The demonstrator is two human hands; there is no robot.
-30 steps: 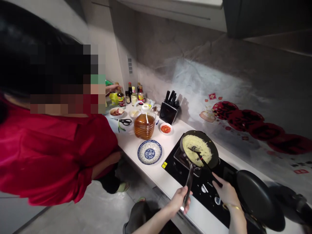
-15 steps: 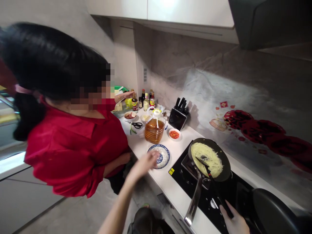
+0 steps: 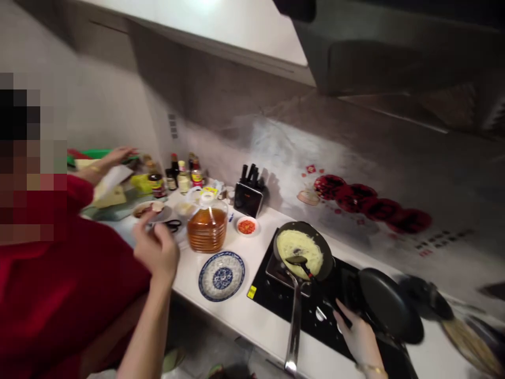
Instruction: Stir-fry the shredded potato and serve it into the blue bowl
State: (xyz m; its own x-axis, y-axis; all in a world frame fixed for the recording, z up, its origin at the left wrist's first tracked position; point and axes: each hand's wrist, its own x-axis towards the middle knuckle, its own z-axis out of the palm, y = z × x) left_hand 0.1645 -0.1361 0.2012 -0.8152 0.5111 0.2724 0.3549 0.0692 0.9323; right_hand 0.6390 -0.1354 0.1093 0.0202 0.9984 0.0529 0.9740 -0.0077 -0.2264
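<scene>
My right hand (image 3: 357,334) is wrapped round the handle of a black spatula (image 3: 311,276). The spatula's head rests in a frying pan (image 3: 325,247) on pale, shredded food (image 3: 294,245). My left hand (image 3: 158,250), slightly blurred, is raised over the counter's left part with loosely bent, parted fingers and nothing visible in it. Behind it lie black scissors (image 3: 173,226) and a bowl with reddish food (image 3: 148,210), both partly covered. To its right stand a large jug of amber oil (image 3: 207,229) and a blue-and-white plate (image 3: 222,276).
A person in a red top (image 3: 74,263) stands at my left, one arm stretched over the counter. A small bowl of chopped red pepper (image 3: 246,227), a knife block (image 3: 248,197) and several sauce bottles (image 3: 183,179) line the back. Another dark pan (image 3: 390,305) sits right of the hob (image 3: 268,300).
My view has turned right. My left hand has moved from over the plate to the left and up, uncovering the plate. My right hand still holds the spatula in the pan.
</scene>
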